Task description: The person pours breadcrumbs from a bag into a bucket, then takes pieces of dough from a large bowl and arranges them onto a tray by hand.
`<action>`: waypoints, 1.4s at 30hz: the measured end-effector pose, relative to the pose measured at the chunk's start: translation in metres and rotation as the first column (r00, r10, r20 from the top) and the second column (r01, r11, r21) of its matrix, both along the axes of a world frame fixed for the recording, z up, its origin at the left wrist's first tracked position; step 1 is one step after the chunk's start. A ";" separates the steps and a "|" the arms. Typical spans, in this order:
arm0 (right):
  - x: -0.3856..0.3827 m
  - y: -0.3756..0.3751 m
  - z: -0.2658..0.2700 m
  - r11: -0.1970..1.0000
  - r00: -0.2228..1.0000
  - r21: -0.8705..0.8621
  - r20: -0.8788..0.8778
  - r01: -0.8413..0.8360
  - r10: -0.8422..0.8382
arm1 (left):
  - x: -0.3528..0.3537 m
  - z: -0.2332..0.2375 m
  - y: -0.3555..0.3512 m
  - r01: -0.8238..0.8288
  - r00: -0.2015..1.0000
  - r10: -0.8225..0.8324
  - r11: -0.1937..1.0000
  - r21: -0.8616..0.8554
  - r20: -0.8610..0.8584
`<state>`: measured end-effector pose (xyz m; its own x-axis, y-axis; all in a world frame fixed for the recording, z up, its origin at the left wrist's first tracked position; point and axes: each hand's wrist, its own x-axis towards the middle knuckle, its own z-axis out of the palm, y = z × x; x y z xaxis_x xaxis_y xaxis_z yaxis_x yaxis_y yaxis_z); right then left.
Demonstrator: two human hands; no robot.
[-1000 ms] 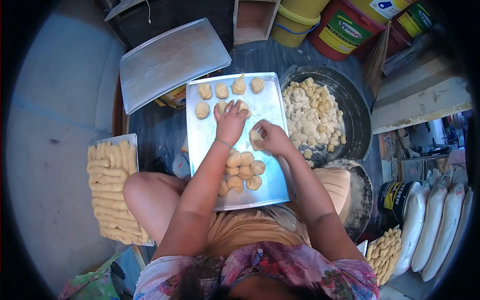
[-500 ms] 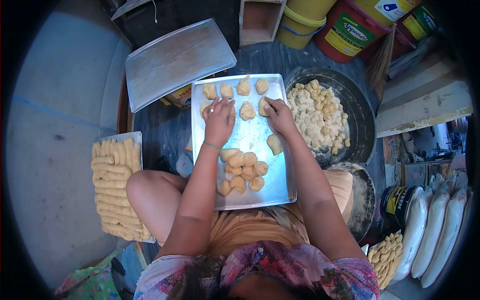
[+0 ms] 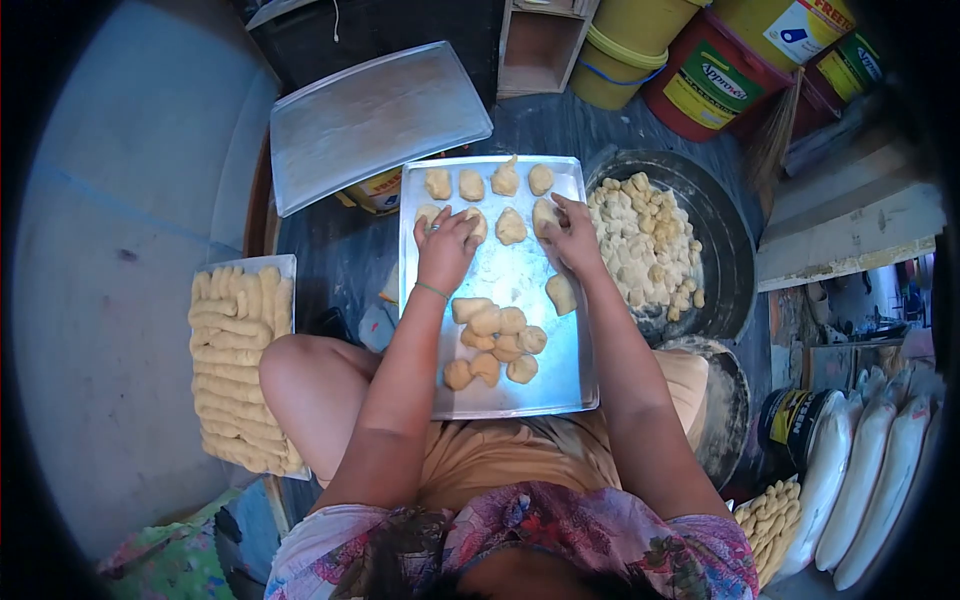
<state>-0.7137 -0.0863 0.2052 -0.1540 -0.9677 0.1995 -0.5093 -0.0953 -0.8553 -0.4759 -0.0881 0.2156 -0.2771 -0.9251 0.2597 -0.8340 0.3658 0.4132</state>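
Note:
A metal baking tray rests on my lap with dough pieces spaced in rows at its far end. My left hand, palm down, has its thumb and forefinger at a dough piece in the second row. Another piece lies just beyond its other fingers. The fingers of my right hand are closed round a dough piece near the tray's right side. Between the hands sits a lone dough piece. Nearer me is a cluster of dough pieces, with one longer piece by the right forearm.
A wide dark basin on the right holds many floured dough lumps. An upturned tray leans at the far left. Rolled dough fills another tray by my left knee. Buckets stand at the back; filled plastic bags lie right.
The view has shifted slightly, so most things appear further right. My left fingers have spread, and a dough piece beside them shows more. My right hand stays at its dough piece.

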 end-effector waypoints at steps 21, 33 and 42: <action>0.064 -0.095 0.040 0.961 0.668 0.277 -0.714 -0.003 0.208 | 0.040 0.011 -0.014 -0.188 0.967 0.208 0.972 0.140 -0.146; 0.056 0.018 0.097 0.857 0.122 -0.065 0.982 -0.511 0.147 | -0.014 0.085 0.014 0.594 0.008 0.384 0.741 0.313 -0.923; 0.074 0.093 0.133 0.950 0.546 -0.135 0.792 -0.280 0.273 | -0.015 0.149 0.086 0.667 0.088 0.464 0.630 0.399 -0.881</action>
